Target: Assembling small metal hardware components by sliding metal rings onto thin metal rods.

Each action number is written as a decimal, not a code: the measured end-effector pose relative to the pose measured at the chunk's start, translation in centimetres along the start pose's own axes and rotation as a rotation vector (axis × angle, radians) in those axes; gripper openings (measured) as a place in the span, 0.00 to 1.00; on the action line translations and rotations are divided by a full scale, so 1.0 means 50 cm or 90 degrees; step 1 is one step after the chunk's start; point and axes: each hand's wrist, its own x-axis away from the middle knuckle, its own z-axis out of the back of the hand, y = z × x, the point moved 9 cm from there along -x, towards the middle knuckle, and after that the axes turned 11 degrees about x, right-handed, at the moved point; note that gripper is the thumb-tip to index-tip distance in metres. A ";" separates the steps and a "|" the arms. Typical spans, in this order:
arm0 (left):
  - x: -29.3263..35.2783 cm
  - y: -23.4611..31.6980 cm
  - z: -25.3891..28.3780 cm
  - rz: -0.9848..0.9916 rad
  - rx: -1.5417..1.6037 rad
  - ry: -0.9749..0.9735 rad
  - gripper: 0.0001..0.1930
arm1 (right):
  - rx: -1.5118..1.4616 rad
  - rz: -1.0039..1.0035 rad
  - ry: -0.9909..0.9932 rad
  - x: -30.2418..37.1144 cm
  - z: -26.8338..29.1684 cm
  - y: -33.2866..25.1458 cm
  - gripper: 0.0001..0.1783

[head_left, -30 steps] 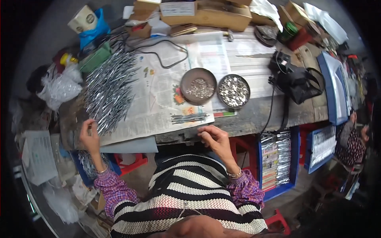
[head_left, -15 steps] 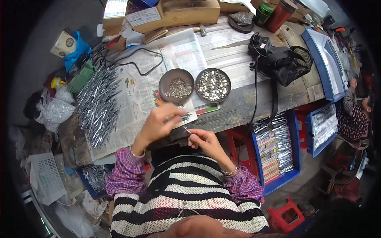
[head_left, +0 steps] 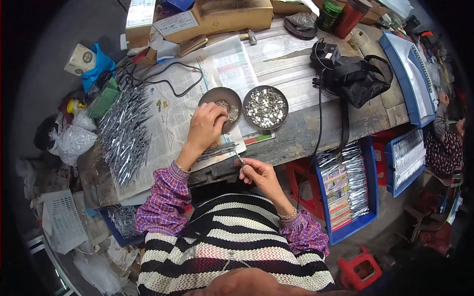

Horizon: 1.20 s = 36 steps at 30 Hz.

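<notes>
My left hand (head_left: 205,123) reaches over the rim of a round dark dish (head_left: 203,96) of small thin metal bits. Its fingers are bent down together into the dish, and their tips are hidden. Closer to me, my right hand (head_left: 259,175) pinches a slim metal piece (head_left: 239,157) whose tip points up and left. Between the hands, at the table's front, lies a small bunch of slender metal pieces (head_left: 222,148). A second dish (head_left: 266,126), holding shiny flat bits, stands just right of the first.
A large heap of pointed metal pieces (head_left: 126,130) covers the newspaper (head_left: 170,116) at left. Blue trays (head_left: 349,232) of similar pieces stand at right. A black mesh bag (head_left: 365,81) with a hanging cable, a hammer (head_left: 252,37) and cardboard boxes (head_left: 232,17) sit farther back. Another person (head_left: 442,128) is at far right.
My left hand has moved away from my right hand, forward into the dish of thin bits. My right hand keeps its pinch on the slim metal piece, having shifted slightly.
</notes>
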 end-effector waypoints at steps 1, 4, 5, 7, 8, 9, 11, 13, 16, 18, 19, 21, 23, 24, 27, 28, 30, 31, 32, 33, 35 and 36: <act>-0.001 -0.001 0.003 -0.001 0.013 0.007 0.03 | -0.004 0.001 0.000 -0.001 -0.001 -0.001 0.16; 0.000 -0.005 0.014 0.007 0.046 0.024 0.03 | -0.002 0.018 -0.005 -0.002 -0.007 -0.013 0.17; 0.001 -0.007 0.018 0.015 0.068 0.033 0.03 | -0.002 0.018 -0.006 -0.002 -0.008 -0.012 0.17; 0.001 -0.009 0.030 0.039 0.109 0.044 0.03 | -0.021 0.010 0.012 -0.001 -0.005 -0.009 0.18; 0.002 -0.013 0.036 0.064 0.149 0.055 0.03 | -0.020 0.010 0.012 -0.001 -0.005 -0.009 0.18; 0.003 -0.010 0.041 0.064 0.150 0.056 0.03 | -0.029 0.010 0.017 0.000 -0.003 -0.010 0.18; 0.008 -0.024 0.042 0.128 0.203 0.043 0.04 | -0.037 0.011 0.022 -0.001 -0.003 -0.009 0.18; 0.024 -0.038 0.037 0.167 0.256 0.039 0.04 | -0.030 0.029 0.078 -0.002 0.009 -0.009 0.18; 0.061 -0.043 0.010 0.290 0.483 0.012 0.03 | -0.001 0.064 0.088 -0.004 0.009 -0.032 0.17; 0.083 -0.012 -0.007 0.291 0.524 -0.040 0.03 | -0.002 0.082 0.101 -0.005 0.011 -0.038 0.17; 0.097 -0.007 -0.016 0.285 0.544 -0.054 0.03 | 0.021 0.091 0.103 -0.005 0.010 -0.041 0.17; 0.129 0.005 -0.039 0.328 0.586 -0.086 0.04 | 0.043 0.102 0.106 -0.004 0.010 -0.039 0.17; 0.148 0.012 -0.055 0.348 0.614 -0.093 0.04 | 0.057 0.100 0.104 -0.004 0.007 -0.040 0.18; 0.152 0.013 -0.057 0.349 0.614 -0.093 0.04 | 0.070 0.101 0.102 -0.004 0.004 -0.040 0.18; 0.156 0.019 -0.062 0.334 0.598 -0.094 0.04 | 0.074 0.112 0.136 -0.003 0.006 -0.042 0.17; 0.156 0.019 -0.061 0.338 0.597 -0.090 0.04 | 0.074 0.112 0.136 -0.003 0.005 -0.043 0.17; 0.158 0.016 -0.062 0.342 0.595 -0.087 0.04 | 0.100 0.107 0.139 -0.002 0.004 -0.046 0.17; 0.163 0.010 -0.063 0.345 0.586 -0.085 0.04 | 0.099 0.108 0.139 -0.001 0.003 -0.046 0.17; 0.166 0.006 -0.064 0.348 0.578 -0.084 0.04 | 0.115 0.116 0.144 0.000 0.004 -0.048 0.17; 0.166 0.005 -0.063 0.348 0.577 -0.084 0.04 | 0.131 0.125 0.148 0.001 0.004 -0.050 0.17; 0.167 0.003 -0.061 0.354 0.583 -0.074 0.04 | 0.139 0.126 0.151 0.002 0.004 -0.049 0.17; 0.167 0.004 -0.062 0.354 0.583 -0.074 0.04 | 0.147 0.127 0.154 0.002 0.004 -0.049 0.18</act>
